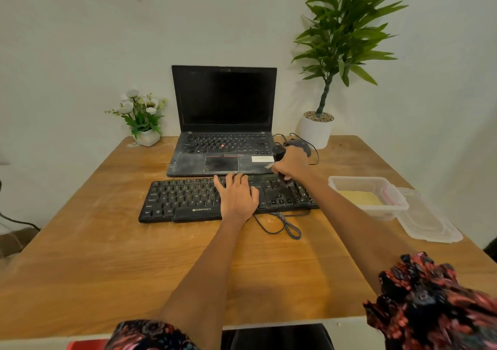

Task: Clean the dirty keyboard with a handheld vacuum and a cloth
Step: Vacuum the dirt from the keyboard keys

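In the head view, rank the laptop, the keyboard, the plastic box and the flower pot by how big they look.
1. Laptop
2. Keyboard
3. Plastic box
4. Flower pot

The laptop sits farther away, yet looks largest with its screen open.

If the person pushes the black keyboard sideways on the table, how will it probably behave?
The keyboard looks like a long, flat, rigid slab, so it would probably slide as one piece rather than bend or tip. The left hand lies flat on its keys, probably to stop it sliding. Its cable lies looped in front, so it may drag or catch.
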